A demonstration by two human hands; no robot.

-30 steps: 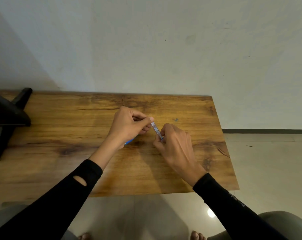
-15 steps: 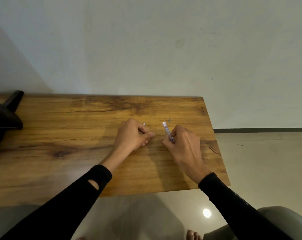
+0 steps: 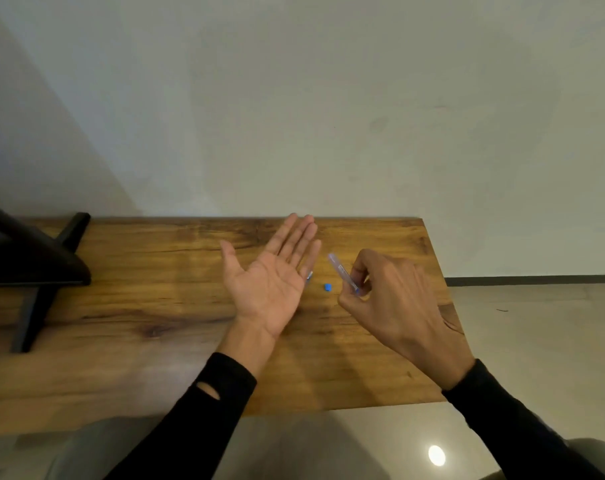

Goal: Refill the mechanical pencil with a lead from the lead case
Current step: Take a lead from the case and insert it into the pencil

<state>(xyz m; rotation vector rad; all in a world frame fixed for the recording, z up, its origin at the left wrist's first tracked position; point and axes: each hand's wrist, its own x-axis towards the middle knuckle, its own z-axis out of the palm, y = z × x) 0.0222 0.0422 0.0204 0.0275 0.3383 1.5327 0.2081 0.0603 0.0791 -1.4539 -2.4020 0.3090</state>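
My right hand (image 3: 394,306) pinches a slim clear lead case (image 3: 342,271) between thumb and fingers, its free end tilted up and to the left. My left hand (image 3: 273,275) is held flat, palm up, fingers together, with nothing in it, just left of the case. A small blue cap (image 3: 327,287) lies on the wooden table (image 3: 155,306) between my hands. A bit of the mechanical pencil (image 3: 309,276) shows on the table at the edge of my left palm; most of it is hidden behind that hand.
A black stand (image 3: 34,271) sits at the table's left end. The table's right edge runs close to my right hand, with tiled floor (image 3: 536,341) beyond it. A white wall rises behind the table.
My left hand has opened and turned palm up, and the pencil and blue cap now lie on the table. My right hand has lifted slightly with the lead case. The view has tilted.
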